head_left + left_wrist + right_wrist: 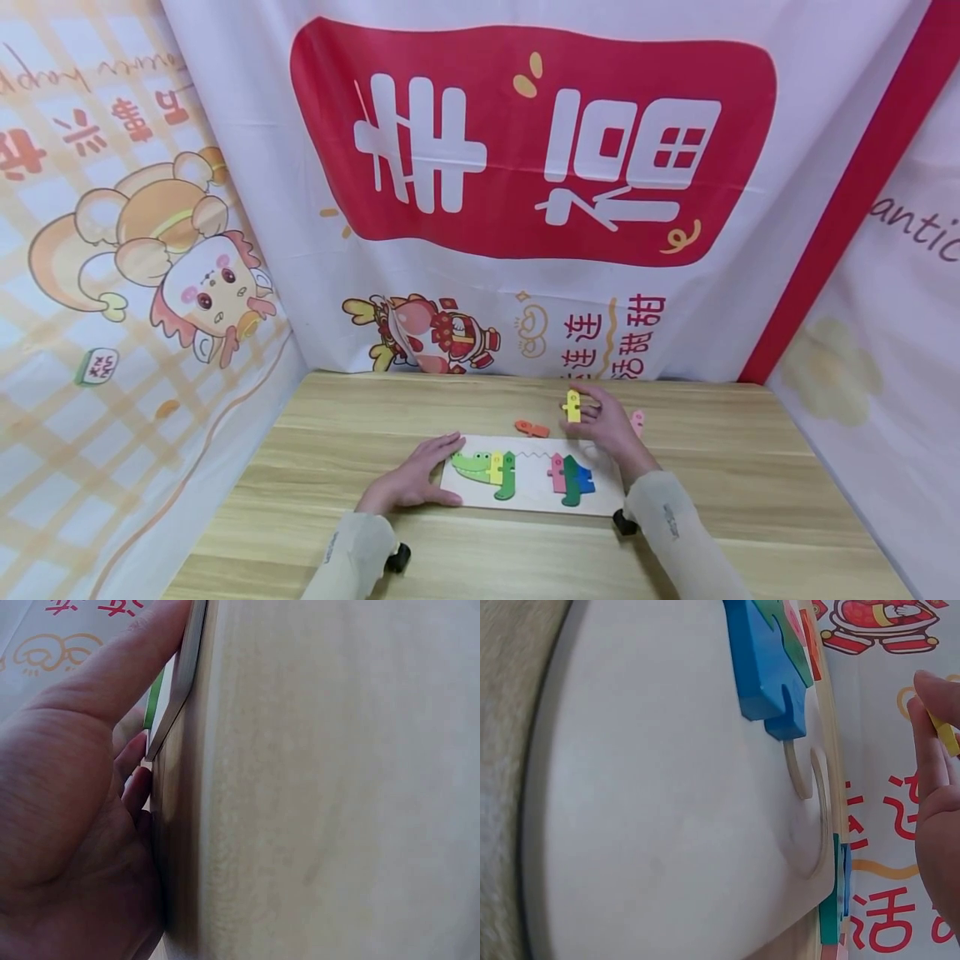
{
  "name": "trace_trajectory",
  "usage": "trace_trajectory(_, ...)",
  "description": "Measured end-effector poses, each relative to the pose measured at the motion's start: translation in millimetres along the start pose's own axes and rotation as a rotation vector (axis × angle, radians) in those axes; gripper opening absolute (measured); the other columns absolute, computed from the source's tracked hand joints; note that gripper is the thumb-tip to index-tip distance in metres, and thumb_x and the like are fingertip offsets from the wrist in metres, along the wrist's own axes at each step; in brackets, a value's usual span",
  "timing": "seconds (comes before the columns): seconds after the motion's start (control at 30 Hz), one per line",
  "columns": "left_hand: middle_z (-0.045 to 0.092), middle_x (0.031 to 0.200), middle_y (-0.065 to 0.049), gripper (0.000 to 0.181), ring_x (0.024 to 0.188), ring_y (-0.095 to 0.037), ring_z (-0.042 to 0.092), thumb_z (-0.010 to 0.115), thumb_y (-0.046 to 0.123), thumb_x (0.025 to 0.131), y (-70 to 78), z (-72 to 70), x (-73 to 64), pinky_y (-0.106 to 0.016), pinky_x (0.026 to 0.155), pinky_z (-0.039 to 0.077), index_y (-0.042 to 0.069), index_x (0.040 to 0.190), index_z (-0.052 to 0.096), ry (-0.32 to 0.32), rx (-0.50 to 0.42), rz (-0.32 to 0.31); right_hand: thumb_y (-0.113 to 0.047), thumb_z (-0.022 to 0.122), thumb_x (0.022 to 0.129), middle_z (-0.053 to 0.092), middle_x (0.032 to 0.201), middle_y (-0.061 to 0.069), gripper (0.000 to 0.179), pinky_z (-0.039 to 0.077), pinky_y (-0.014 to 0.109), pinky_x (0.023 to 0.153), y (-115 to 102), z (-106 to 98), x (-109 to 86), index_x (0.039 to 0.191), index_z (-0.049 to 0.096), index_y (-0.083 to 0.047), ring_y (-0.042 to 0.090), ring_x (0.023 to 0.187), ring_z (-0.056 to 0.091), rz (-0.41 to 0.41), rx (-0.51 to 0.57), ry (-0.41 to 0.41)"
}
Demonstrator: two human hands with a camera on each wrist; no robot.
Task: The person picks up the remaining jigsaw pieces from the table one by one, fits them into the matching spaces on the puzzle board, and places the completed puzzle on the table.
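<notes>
A pale wooden puzzle board (536, 479) lies flat on the table, with a crocodile partly filled in. Its green head (471, 467), a yellow piece (497, 468) and a green leg piece (507, 479) sit at the left. Pink (557, 473), dark green (572, 483) and blue (585, 480) pieces sit at the right, with a bare gap between the groups. My left hand (412, 479) holds the board's left end, thumb at the near corner, fingers at the far one. Above the board's far edge, my right hand (611, 425) pinches a yellow puzzle piece (573, 406) between thumb and fingers.
Beyond the board's far edge lies a loose orange piece (531, 428). A pink piece (637, 421) shows behind my right hand, and green and blue pieces (829, 900) appear past the board in the right wrist view. Printed cloth (525, 317) hangs behind the table (337, 417).
</notes>
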State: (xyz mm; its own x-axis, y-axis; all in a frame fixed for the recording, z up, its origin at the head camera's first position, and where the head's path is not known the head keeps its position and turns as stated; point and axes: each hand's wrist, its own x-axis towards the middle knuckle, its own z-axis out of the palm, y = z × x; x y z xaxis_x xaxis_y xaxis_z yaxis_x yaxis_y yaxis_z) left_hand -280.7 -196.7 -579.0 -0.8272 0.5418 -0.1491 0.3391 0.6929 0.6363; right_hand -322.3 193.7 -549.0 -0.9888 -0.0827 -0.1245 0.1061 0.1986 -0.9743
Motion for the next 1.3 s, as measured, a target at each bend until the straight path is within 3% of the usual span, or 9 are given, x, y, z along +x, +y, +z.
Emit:
trace_trajectory(0.33,0.015,0.175,0.000,0.106,0.160,-0.035,0.012,0.082,0.058,0.081,-0.9,0.4,1.2,-0.066,0.126,0.018,0.025,0.165,0.027,-0.009,0.009,-0.012,0.006,0.084,0.079,0.050,0.151,0.009,0.088,0.055,0.043,0.107,1.9,-1.0,0.6,0.153,0.048,-0.023,0.032,0.131,0.060,-0.089,-0.032,-0.010)
trace_trajectory(0.6,0.016,0.175,-0.002,0.106,0.160,-0.037,0.013,0.083,0.057,0.081,-1.4,1.0,0.4,-0.067,0.126,0.018,0.023,0.165,0.027,-0.006,0.005,-0.001,0.004,0.086,0.079,0.058,0.135,0.004,0.082,0.056,0.040,0.099,1.4,-1.5,-1.2,0.148,0.053,-0.028,0.028,0.114,0.061,-0.144,-0.127,0.018)
trace_trajectory(0.93,0.015,0.175,0.001,0.105,0.160,-0.035,0.012,0.082,0.057,0.081,-0.4,-1.3,1.4,-0.066,0.126,0.017,0.026,0.165,0.027,-0.012,-0.005,-0.022,0.002,0.088,0.077,0.061,0.131,0.004,0.078,0.059,0.031,0.090,2.4,-1.9,-1.2,0.144,0.057,-0.026,0.026,0.105,0.062,-0.202,-0.177,0.017)
trace_trajectory(1.13,0.015,0.175,0.001,0.105,0.160,-0.035,0.011,0.082,0.057,0.081,-0.4,-1.7,1.4,-0.066,0.126,0.017,0.026,0.165,0.027,-0.014,-0.003,-0.016,-0.012,0.091,0.079,0.061,0.133,0.011,0.079,0.061,0.026,0.086,1.3,4.0,-5.8,0.148,0.053,-0.019,0.023,0.100,0.067,-0.160,-0.178,-0.054)
trace_trajectory(1.3,0.015,0.175,0.000,0.105,0.160,-0.035,0.012,0.082,0.056,0.082,0.3,-0.9,1.1,-0.067,0.126,0.017,0.024,0.165,0.027,-0.012,-0.002,-0.010,-0.030,0.091,0.080,0.063,0.131,0.005,0.079,0.061,0.031,0.087,-2.7,18.4,-16.0,0.148,0.054,-0.019,0.018,0.098,0.067,-0.150,-0.284,-0.094)
